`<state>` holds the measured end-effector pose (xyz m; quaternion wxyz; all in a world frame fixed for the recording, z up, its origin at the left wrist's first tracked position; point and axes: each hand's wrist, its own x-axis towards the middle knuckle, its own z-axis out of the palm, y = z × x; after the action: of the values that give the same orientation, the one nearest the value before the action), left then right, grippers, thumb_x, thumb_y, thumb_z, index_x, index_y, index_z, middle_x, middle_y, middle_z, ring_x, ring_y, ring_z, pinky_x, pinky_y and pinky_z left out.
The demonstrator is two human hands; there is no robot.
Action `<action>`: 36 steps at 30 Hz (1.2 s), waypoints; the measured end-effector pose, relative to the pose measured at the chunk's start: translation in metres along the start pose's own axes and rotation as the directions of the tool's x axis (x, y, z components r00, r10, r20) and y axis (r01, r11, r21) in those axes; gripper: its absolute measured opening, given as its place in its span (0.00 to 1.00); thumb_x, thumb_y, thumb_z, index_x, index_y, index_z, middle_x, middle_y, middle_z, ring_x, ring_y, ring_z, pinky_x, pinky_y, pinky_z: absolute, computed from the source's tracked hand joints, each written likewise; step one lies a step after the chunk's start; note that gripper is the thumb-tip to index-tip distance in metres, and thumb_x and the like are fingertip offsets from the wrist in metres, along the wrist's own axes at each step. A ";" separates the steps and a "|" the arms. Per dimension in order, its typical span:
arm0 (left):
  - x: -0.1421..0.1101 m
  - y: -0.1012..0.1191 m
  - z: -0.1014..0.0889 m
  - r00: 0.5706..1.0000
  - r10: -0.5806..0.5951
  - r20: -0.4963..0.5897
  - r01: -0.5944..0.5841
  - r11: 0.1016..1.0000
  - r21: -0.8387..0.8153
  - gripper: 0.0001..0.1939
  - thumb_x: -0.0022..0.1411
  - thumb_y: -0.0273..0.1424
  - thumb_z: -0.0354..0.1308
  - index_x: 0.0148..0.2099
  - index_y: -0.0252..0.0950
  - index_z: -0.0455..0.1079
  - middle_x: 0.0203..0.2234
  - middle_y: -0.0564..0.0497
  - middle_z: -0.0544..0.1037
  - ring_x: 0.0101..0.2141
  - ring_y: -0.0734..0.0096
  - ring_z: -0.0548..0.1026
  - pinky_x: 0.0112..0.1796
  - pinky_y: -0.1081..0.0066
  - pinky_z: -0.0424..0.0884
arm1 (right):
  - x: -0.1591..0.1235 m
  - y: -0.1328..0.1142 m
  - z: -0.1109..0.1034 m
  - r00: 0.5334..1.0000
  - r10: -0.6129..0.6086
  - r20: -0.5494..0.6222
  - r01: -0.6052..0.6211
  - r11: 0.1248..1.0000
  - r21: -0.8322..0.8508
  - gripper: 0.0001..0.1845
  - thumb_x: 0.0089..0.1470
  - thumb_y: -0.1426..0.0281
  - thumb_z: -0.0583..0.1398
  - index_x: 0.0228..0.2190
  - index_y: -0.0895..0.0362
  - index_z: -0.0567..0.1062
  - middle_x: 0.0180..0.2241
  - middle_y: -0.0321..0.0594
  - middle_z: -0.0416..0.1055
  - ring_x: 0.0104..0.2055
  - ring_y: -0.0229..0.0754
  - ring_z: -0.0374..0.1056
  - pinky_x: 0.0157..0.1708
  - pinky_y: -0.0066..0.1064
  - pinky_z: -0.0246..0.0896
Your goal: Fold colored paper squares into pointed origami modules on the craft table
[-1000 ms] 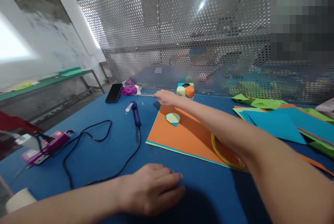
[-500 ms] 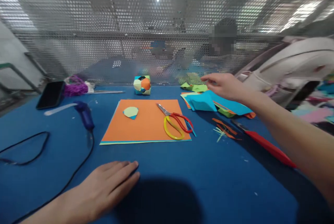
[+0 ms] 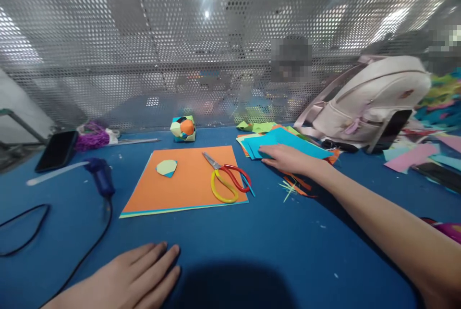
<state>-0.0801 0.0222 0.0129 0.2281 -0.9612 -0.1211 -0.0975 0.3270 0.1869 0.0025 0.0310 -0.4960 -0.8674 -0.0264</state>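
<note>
Plainly, the right hand (image 3: 286,159) touches blue paper (image 3: 281,139) — a backpack (image 3: 382,90) beyond.

Scissors (image 3: 217,168) on paper stack (image 3: 183,184); ball (image 3: 183,129) behind; glue gun (image 3: 103,179) left; loose sheets (image 3: 295,144) right, backpack (image 3: 382,95) farther right.

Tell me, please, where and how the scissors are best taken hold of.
I would grip the scissors by their red and yellow handles, coming from the near right side: the rounded loops point that way, while the metal blades point away, to the far left.
</note>
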 end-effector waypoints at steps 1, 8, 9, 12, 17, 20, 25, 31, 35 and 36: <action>0.005 0.000 -0.002 1.000 0.002 0.005 -0.002 1.000 0.003 0.15 0.64 0.31 0.45 0.47 0.38 0.71 0.42 0.51 0.78 0.42 0.66 0.73 0.42 0.69 0.67 | 0.001 -0.001 0.000 1.000 -0.009 0.010 0.009 1.000 -0.001 0.15 0.59 0.66 0.50 0.43 0.57 0.71 0.45 0.48 0.72 0.48 0.48 0.67 0.52 0.44 0.56; 0.044 0.005 -0.007 0.993 0.112 0.027 -0.112 0.993 -0.027 0.14 0.63 0.29 0.47 0.46 0.37 0.70 0.40 0.47 0.78 0.36 0.65 0.75 0.37 0.67 0.70 | -0.001 -0.007 -0.004 0.999 -0.023 0.029 0.025 0.999 -0.037 0.18 0.61 0.71 0.44 0.39 0.58 0.72 0.41 0.48 0.74 0.44 0.46 0.69 0.48 0.39 0.58; 0.049 0.006 -0.007 0.992 0.127 0.013 -0.127 0.991 -0.036 0.13 0.62 0.28 0.47 0.45 0.37 0.71 0.40 0.46 0.78 0.34 0.65 0.75 0.36 0.67 0.71 | -0.001 -0.008 -0.004 1.000 -0.014 0.020 0.015 0.999 -0.046 0.18 0.62 0.71 0.44 0.40 0.57 0.72 0.42 0.48 0.73 0.45 0.46 0.69 0.49 0.40 0.57; 0.061 0.008 -0.005 0.981 0.194 -0.019 -0.195 0.979 -0.058 0.13 0.60 0.26 0.48 0.44 0.36 0.71 0.40 0.46 0.78 0.32 0.65 0.75 0.34 0.66 0.72 | -0.001 -0.014 -0.003 1.000 0.024 -0.009 -0.024 0.997 -0.080 0.18 0.62 0.66 0.46 0.42 0.56 0.72 0.46 0.49 0.72 0.48 0.49 0.67 0.50 0.43 0.55; 0.071 0.008 0.000 0.956 0.295 0.002 -0.294 0.955 -0.042 0.17 0.58 0.28 0.49 0.49 0.35 0.69 0.44 0.45 0.76 0.35 0.62 0.74 0.35 0.66 0.72 | 0.006 -0.023 -0.002 0.995 0.095 -0.037 -0.100 0.982 -0.158 0.24 0.59 0.55 0.49 0.45 0.60 0.70 0.50 0.53 0.68 0.50 0.55 0.65 0.47 0.45 0.56; 0.074 0.007 0.003 0.953 0.303 0.000 -0.303 0.953 -0.033 0.18 0.58 0.29 0.49 0.50 0.34 0.69 0.45 0.45 0.75 0.36 0.61 0.74 0.37 0.66 0.72 | 0.013 -0.024 -0.004 0.995 0.099 -0.006 -0.098 0.976 -0.194 0.21 0.60 0.58 0.48 0.42 0.60 0.71 0.44 0.53 0.72 0.44 0.52 0.68 0.40 0.39 0.59; 0.081 0.007 0.007 0.954 0.297 -0.025 -0.298 0.954 -0.025 0.18 0.58 0.31 0.50 0.51 0.34 0.68 0.46 0.43 0.75 0.36 0.60 0.74 0.36 0.65 0.72 | 0.025 -0.022 -0.005 0.994 0.108 0.022 -0.099 0.963 -0.250 0.20 0.62 0.65 0.44 0.41 0.61 0.71 0.37 0.51 0.74 0.38 0.49 0.70 0.34 0.33 0.57; 0.087 0.006 0.009 0.951 0.308 -0.001 -0.308 0.951 -0.039 0.18 0.58 0.32 0.52 0.51 0.36 0.69 0.46 0.44 0.76 0.35 0.63 0.74 0.35 0.65 0.71 | 0.034 -0.023 -0.009 0.997 0.081 0.017 -0.073 0.954 -0.291 0.24 0.62 0.71 0.42 0.59 0.53 0.54 0.52 0.51 0.66 0.37 0.48 0.70 0.29 0.32 0.54; 0.089 0.004 0.007 0.951 0.309 -0.011 -0.309 0.950 -0.034 0.17 0.59 0.33 0.52 0.50 0.36 0.70 0.46 0.45 0.76 0.35 0.63 0.74 0.35 0.66 0.71 | 0.042 -0.030 -0.011 0.997 0.055 0.053 -0.037 0.954 -0.299 0.20 0.61 0.67 0.44 0.51 0.53 0.66 0.49 0.48 0.68 0.38 0.46 0.69 0.29 0.30 0.54; 0.090 0.004 0.006 0.951 0.307 -0.014 -0.308 0.951 -0.034 0.17 0.59 0.33 0.53 0.50 0.36 0.70 0.46 0.45 0.76 0.35 0.63 0.74 0.35 0.66 0.71 | 0.044 -0.032 -0.011 0.997 0.062 0.055 -0.042 0.952 -0.302 0.19 0.61 0.66 0.45 0.48 0.55 0.69 0.46 0.49 0.70 0.38 0.47 0.69 0.29 0.30 0.54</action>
<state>0.0070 0.0387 0.0274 0.2238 -0.9718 0.0327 -0.0670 0.2776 0.2079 0.0164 -0.0716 -0.5181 -0.8405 -0.1415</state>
